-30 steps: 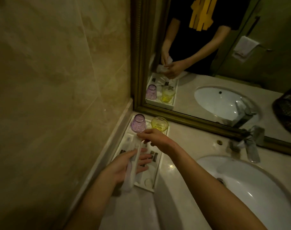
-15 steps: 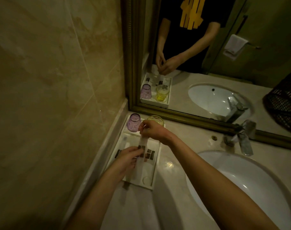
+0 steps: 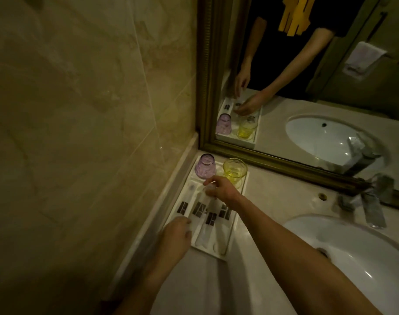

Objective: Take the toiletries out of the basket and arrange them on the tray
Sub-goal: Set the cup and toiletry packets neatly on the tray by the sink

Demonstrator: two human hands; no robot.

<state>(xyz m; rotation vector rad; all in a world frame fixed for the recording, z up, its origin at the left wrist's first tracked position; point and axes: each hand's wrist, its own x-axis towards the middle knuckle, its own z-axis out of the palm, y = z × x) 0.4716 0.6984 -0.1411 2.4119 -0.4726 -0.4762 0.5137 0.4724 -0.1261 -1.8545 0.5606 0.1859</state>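
A white tray (image 3: 230,241) lies on the counter beside the left wall. Several clear toiletry packets with dark labels lie side by side in it. One packet (image 3: 207,228) lies lengthwise in the middle; my right hand (image 3: 219,188) pinches its far end and my left hand (image 3: 177,233) rests on the near end of the packets at the tray's front left. A purple cup (image 3: 205,165), upside down, and a yellow cup (image 3: 234,170) stand at the tray's far end. The basket is out of sight.
A gold-framed mirror (image 3: 307,87) rises behind the counter and reflects the person and the tray. A white sink (image 3: 364,258) with a chrome tap (image 3: 373,205) fills the right side. The marble wall (image 3: 80,110) runs close along the tray's left.
The packet, held up in both hands a second ago, has been lowered flat into the tray. My left hand has slid toward the tray's near left corner; the view has tilted slightly.
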